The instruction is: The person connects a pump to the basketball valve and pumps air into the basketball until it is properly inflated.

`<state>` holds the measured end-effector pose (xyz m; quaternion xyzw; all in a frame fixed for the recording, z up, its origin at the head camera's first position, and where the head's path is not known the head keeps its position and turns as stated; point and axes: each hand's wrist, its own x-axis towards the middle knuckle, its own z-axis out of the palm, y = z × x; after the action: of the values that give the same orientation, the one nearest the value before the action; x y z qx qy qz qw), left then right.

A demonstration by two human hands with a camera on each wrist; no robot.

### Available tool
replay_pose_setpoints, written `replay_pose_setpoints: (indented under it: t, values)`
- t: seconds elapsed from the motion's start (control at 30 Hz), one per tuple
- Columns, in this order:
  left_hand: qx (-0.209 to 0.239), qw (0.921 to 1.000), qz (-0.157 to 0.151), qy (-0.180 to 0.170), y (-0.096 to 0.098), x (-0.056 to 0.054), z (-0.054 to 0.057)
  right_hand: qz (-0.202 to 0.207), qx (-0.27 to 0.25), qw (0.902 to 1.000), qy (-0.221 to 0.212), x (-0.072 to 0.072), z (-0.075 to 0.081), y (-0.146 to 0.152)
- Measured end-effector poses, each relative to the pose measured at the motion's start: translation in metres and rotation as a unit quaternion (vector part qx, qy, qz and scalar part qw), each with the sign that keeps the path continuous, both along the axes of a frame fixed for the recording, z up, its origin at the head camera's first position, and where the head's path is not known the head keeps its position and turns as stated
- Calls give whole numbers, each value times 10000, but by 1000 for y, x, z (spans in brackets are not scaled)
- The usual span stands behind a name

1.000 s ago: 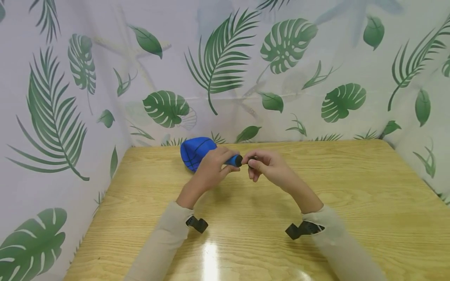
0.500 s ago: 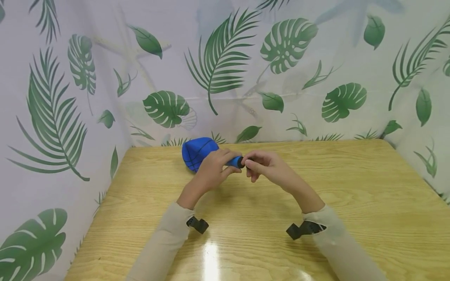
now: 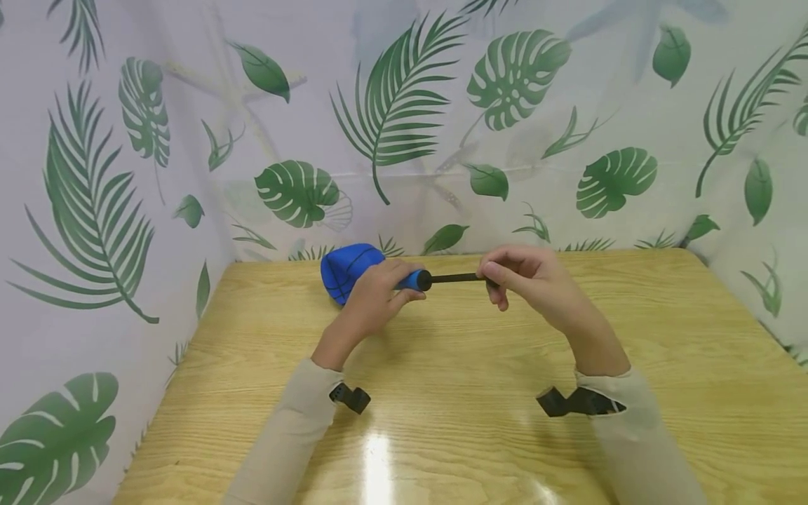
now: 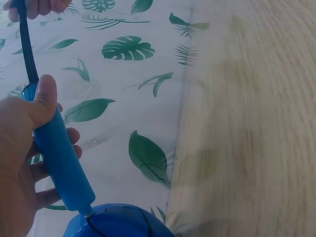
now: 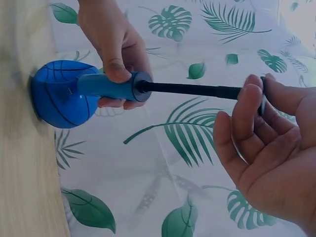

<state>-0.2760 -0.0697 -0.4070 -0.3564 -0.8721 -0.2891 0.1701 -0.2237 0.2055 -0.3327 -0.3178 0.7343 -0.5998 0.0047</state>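
A blue hand pump (image 5: 106, 86) is joined at its nozzle end to a partly deflated blue ball (image 3: 347, 270) with black lines, which rests on the table. The left hand (image 3: 375, 294) grips the pump barrel, thumb along it in the left wrist view. From the barrel's black end cap a long black rod (image 5: 192, 89) sticks out to the right. At the rod's far end the right hand (image 3: 533, 280) pinches the black handle (image 5: 262, 96) between thumb and fingers. In the left wrist view the ball (image 4: 118, 220) shows only in part at the bottom.
The wooden table (image 3: 454, 393) spreads out under both arms. Behind it hangs a pale cloth (image 3: 404, 140) with green leaves, which also lines the left and right sides. Each wrist wears a black strapped device, such as the right wrist camera (image 3: 577, 402).
The right hand has moved to the right with the handle, drawing the black rod out of the barrel. The left hand still grips the barrel, and the ball has barely shifted.
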Motion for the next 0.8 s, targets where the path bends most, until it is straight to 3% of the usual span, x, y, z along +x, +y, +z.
replay_pose_setpoints:
  t: [0.1,0.23,0.33,0.53,0.8]
  values:
    - [-24,10000,-18,65,0,0,0,-85,-44,9999,75,-1,-3,-4]
    - [37,9996,-14,288,2,1,-2,132,37,9999,-69,-7,-13,-12]
    - [32,9989,-60,454,4,1,-4,279,202,9987,-366,-14,-25,-17]
    - [-109,9984,-176,523,9,4,-7,186,443,9936,-1023,-22,-46,-30]
    - [-222,9978,-260,569,10,6,-8,150,580,9934,-983,-23,-54,-41]
